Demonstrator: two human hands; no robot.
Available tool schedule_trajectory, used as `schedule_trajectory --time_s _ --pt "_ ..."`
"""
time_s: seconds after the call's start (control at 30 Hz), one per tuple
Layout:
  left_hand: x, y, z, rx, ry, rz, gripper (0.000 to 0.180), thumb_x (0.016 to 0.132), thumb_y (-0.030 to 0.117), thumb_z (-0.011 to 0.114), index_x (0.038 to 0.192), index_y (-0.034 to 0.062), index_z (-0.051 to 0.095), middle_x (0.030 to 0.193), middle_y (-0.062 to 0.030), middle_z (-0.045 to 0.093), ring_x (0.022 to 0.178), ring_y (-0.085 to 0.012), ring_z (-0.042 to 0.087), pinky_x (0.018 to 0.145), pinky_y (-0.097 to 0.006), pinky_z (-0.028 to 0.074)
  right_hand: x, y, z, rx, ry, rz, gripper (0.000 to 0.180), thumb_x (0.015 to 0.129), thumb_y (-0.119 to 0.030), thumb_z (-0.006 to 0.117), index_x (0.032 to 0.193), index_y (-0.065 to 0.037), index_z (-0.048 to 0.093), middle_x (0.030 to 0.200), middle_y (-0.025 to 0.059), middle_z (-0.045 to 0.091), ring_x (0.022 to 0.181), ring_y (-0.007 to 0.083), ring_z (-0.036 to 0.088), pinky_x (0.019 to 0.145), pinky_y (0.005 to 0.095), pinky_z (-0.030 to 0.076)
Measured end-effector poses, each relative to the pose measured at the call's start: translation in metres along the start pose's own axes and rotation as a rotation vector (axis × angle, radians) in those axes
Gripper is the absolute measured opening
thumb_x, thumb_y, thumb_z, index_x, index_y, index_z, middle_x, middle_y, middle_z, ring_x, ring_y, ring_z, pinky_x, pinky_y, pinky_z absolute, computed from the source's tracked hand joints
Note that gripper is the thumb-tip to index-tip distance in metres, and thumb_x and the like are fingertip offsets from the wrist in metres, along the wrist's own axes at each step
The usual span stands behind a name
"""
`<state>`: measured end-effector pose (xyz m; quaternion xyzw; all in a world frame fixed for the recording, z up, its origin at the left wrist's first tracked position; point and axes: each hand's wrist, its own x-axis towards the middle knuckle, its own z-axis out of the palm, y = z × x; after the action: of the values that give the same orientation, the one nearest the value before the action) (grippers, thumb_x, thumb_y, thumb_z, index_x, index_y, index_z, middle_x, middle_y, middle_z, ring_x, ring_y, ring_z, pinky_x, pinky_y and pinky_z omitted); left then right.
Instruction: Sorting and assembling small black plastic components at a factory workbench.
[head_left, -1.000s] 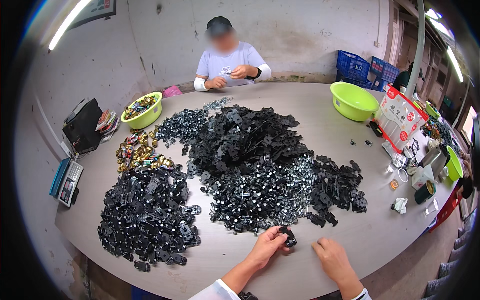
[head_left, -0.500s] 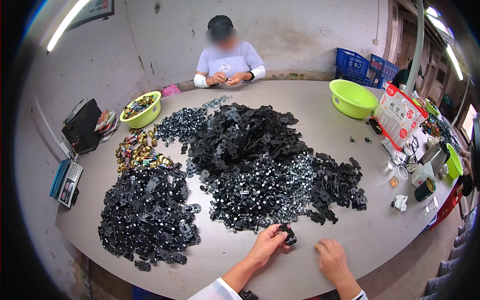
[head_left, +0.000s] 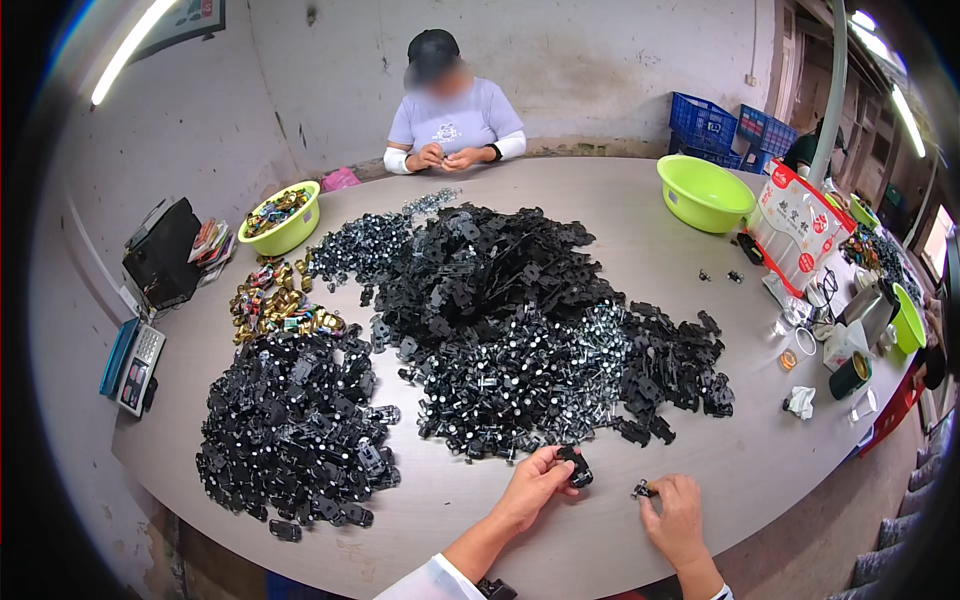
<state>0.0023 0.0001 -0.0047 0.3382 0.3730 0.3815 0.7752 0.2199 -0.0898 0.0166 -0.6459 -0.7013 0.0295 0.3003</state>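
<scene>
the work in hand looks like the joining step: one small piece is about to go onto another, right at the near edge of the round table (head_left: 620,240).

the left hand (head_left: 535,485) is curled, thumb and fingers pinching a small black part (head_left: 575,466) just in front of the big middle pile of black and silvery parts (head_left: 530,320). the part is lifted slightly off the table, close to the pile's near edge.

the right hand (head_left: 675,508) is mostly closed too, its fingertips pinching a tiny dark and metal piece (head_left: 641,489). it sits a little apart from the black part, with bare tabletop between the two.

as a judgement, the next move calls for bringing the two hands together and lining the tiny piece up with the black part, which needs a steady fine grip, since both bits are small.

to the left lies a separate heap of black parts (head_left: 290,430), and beyond it some gold-coloured pieces (head_left: 270,305). a person across the table works with both hands close together.
</scene>
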Motion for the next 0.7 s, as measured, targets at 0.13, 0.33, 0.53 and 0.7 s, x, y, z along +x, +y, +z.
schedule_trajectory --time_s 0.13,0.33,0.53,0.7 --pt "0.001 -0.001 0.0 0.003 0.001 -0.005 0.025 0.093 0.01 0.055 0.117 0.0012 0.055 0.095 -0.0029 0.061 0.076 -0.0084 0.059 0.066 -0.023 0.053 0.003 -0.001 0.001 -0.024 0.002 -0.009 0.022 0.065 -0.005 0.071 0.083 -0.005 0.06 0.086 0.0091 0.055 0.085 0.0283 0.052 0.076 0.0387 0.04" --pt "-0.001 -0.004 0.003 0.095 -0.002 0.015 0.026 0.093 0.011 0.055 0.118 0.0008 0.055 0.096 -0.0024 0.06 0.075 -0.0085 0.058 0.068 -0.024 0.052 0.008 -0.006 0.002 -0.048 0.014 -0.023 0.02 0.065 -0.008 0.072 0.082 -0.007 0.061 0.083 0.0069 0.055 0.082 0.0268 0.052 0.076 0.0387 0.039" --pt "-0.007 -0.013 0.011 0.215 -0.023 0.1 0.026 0.093 0.011 0.055 0.117 0.001 0.056 0.097 -0.0039 0.062 0.083 -0.0089 0.059 0.069 -0.024 0.052 0.019 -0.025 -0.001 0.109 0.106 0.061 0.016 0.069 -0.011 0.071 0.081 -0.006 0.061 0.079 0.0073 0.059 0.082 0.0268 0.056 0.077 0.039 0.041" --pt "-0.005 -0.022 0.01 0.332 -0.03 0.168 0.026 0.091 0.004 0.055 0.116 -0.0019 0.057 0.097 -0.006 0.064 0.079 -0.0112 0.061 0.07 -0.025 0.054 0.029 -0.039 0.013 0.227 0.082 0.023 0.016 0.073 -0.016 0.069 0.08 -0.005 0.061 0.081 0.0098 0.06 0.081 0.0285 0.058 0.076 0.0388 0.046"
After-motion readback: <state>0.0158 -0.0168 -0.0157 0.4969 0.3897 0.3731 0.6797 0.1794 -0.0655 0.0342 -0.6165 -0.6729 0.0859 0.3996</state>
